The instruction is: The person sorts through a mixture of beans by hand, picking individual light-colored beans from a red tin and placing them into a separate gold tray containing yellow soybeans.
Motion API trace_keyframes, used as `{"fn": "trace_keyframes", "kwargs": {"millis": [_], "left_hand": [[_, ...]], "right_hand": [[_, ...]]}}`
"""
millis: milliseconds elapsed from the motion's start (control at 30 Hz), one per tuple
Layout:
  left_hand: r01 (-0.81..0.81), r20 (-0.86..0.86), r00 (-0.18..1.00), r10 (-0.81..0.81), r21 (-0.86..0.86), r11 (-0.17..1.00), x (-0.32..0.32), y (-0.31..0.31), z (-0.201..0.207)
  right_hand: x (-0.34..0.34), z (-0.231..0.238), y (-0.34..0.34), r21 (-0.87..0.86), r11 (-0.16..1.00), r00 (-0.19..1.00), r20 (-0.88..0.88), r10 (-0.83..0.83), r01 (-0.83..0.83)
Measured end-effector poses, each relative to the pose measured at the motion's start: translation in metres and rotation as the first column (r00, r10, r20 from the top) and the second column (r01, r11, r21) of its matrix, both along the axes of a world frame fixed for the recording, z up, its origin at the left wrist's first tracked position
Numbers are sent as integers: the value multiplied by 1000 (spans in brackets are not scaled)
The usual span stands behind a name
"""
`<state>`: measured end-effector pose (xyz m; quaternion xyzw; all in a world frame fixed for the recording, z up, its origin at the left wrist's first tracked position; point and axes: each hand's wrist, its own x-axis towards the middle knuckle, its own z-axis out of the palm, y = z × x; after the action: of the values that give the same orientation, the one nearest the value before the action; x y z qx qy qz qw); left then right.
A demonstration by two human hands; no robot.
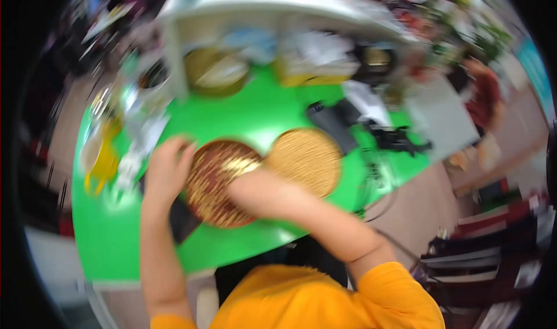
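A round tray or shallow basket with a streaky reddish-brown inside lies near the middle of the green table. Something shiny and gold-coloured shows in it, too blurred to name. My right hand reaches over the tray from the right, its fingers hidden or smeared. Beside the tray's left rim is my left hand, fingers bent toward the rim; blur hides whether they grip it. A round tan woven piece, like a mat or lid, lies against the tray's right side.
A yellow cup-like object and white items stand at the left. Dark flat objects and a black tangled item lie at the right. Below the white shelf are a brown round container and a yellow-and-white box.
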<state>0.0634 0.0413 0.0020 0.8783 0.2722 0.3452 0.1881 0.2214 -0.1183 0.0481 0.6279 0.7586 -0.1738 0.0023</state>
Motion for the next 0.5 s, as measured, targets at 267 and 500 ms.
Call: {"fn": "trace_keyframes", "kwargs": {"millis": [267, 500], "left_hand": [[56, 74, 996, -45, -152, 987, 27, -12, 7], [42, 54, 998, -30, -231, 972, 33, 1, 2]], "right_hand": [[60, 14, -35, 383, 911, 974, -214, -75, 155], [154, -17, -103, 657, 554, 851, -296, -435, 511]]}}
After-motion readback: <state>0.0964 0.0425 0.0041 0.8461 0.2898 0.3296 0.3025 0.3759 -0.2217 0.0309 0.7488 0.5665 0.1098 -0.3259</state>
